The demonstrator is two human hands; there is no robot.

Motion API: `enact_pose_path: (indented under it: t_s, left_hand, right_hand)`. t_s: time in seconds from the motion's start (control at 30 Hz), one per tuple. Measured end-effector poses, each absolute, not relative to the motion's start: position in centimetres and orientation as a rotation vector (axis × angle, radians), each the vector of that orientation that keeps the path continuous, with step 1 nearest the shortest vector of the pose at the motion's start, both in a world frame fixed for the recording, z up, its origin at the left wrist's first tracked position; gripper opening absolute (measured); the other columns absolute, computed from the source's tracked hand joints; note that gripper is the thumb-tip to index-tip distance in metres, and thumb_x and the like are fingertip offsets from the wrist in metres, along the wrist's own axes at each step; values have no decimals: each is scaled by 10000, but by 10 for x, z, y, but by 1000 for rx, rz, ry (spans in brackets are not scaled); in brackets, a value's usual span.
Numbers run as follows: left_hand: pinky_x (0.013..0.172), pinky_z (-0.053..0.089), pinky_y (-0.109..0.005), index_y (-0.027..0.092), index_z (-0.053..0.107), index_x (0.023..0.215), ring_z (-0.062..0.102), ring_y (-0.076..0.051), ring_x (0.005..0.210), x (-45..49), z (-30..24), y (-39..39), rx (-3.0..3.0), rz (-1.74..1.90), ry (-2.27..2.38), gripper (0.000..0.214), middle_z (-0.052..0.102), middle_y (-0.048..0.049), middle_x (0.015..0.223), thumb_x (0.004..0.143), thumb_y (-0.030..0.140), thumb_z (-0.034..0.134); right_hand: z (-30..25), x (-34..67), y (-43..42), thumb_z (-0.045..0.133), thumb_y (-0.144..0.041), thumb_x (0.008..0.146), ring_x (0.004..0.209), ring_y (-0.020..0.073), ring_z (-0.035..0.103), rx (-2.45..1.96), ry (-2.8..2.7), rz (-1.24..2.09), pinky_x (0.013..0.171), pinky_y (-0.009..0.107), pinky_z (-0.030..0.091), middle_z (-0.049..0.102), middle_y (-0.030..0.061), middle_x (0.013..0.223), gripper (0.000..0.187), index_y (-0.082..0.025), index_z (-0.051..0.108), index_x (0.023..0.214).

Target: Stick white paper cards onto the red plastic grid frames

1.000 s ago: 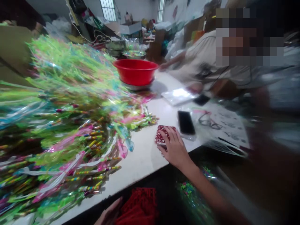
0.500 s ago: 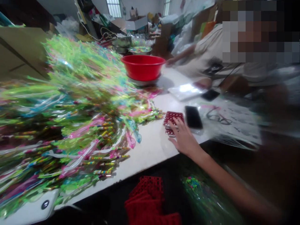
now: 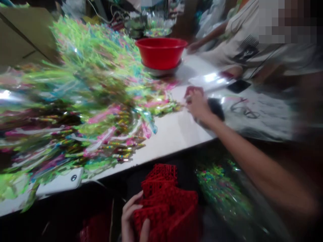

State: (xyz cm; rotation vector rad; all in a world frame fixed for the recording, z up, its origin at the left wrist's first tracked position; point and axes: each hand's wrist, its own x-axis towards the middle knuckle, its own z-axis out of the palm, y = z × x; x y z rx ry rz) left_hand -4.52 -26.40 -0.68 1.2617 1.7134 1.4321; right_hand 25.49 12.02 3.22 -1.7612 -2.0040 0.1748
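Note:
My right hand [image 3: 198, 105], blurred by motion, closes on a small stack of red lattice pieces [image 3: 193, 90] over the white table. Just right of it lies a dark phone [image 3: 216, 108], partly covered by the hand. Low in the view, the fingers of my left hand [image 3: 131, 215] wrap the left side of several red plastic lattice pieces [image 3: 166, 201] in front of my body. Left of both hands spreads a large heap of thin sticks with green, pink and blue plastic ribbons [image 3: 101, 101].
A red basin [image 3: 161, 53] stands at the table's back. A white phone [image 3: 60, 181] lies at the near left edge. Plastic bags [image 3: 262, 117] and a second dark phone [image 3: 238, 86] lie on the right. A co-worker's arm [image 3: 212, 35] reaches toward the basin. A bag of colourful bits [image 3: 222, 191] sits below.
My view has tipped downward. My right hand has moved the red stack farther across the table, its fingers drawing in around it. My left hand has come into view at the lower red pieces.

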Motion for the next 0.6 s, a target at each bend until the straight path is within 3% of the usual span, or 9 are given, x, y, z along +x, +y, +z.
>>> enact_pose_path:
  t_s: [0.07,0.1,0.13,0.2,0.27,0.33,0.43,0.53,0.6]
  left_hand:
    - [1132,525,-523,290,614,1074,657,-314,1319,-45,-2,-274,1175,1402,1688,135,681,-75,1389,1027,404,669]
    - [1149,503,-501,285,601,1068,638,-299,1347,-46,0,-278,1127,1395,1664,125,669,-71,1415,1032,388,664]
    - [1157,487,-479,282,594,1070,624,-285,1364,-48,1,-281,1086,1395,1638,120,660,-68,1431,1034,374,662]
    - [1153,472,-440,276,594,1083,610,-266,1377,-51,2,-284,1041,1393,1598,113,654,-63,1437,1035,353,661]
    - [1149,458,-414,269,602,1084,595,-257,1387,-53,3,-285,1041,1371,1582,103,653,-63,1432,1035,341,657]
    - [1156,444,-403,261,604,1082,582,-252,1390,-53,4,-284,1044,1368,1561,91,647,-62,1428,1035,324,650]
    - [1182,422,-412,248,614,1071,573,-252,1377,-53,6,-284,1057,1398,1508,57,649,-60,1378,1041,294,630]
    - [1208,396,-431,230,667,1086,547,-268,1386,-55,7,-285,1127,1433,1472,99,661,-69,1301,1058,293,597]
    - [1224,372,-456,218,693,1103,534,-286,1389,-57,7,-286,1160,1449,1471,138,677,-81,1259,1061,298,589]
  right_hand:
    - [40,249,75,604,-302,1032,1435,358,571,-1673,-1999,333,1205,558,459,554,233,1598,528,-125,534,1525]
    - [43,245,44,566,-324,1058,1271,317,682,-1637,-1995,427,1084,491,563,675,197,1444,439,-145,580,1458]
    - [47,243,7,517,-375,1092,1080,271,748,-1597,-2005,530,943,424,621,760,143,1242,348,-175,642,1349]
    - [56,238,-71,487,-412,1122,852,207,748,-1393,-2006,889,771,339,620,773,51,973,278,-234,697,1166]
    - [63,234,-142,560,-332,1096,1015,199,732,-1190,-2097,1035,872,325,598,761,33,1107,170,-286,691,1196]
    - [61,228,-194,645,-323,1050,1254,235,652,-1058,-2230,969,1065,365,550,700,70,1327,282,-276,648,1328]
    - [48,216,-233,717,-268,997,1500,272,447,-1083,-2341,819,1280,425,379,522,115,1567,414,-232,597,1392]
    - [35,209,-242,727,-171,974,1539,262,411,-1103,-2228,822,1363,454,261,494,106,1569,310,-240,614,1254]
    - [36,211,-242,717,-177,987,1526,261,449,-1090,-2106,1010,1379,475,235,544,78,1534,200,-265,638,1148]
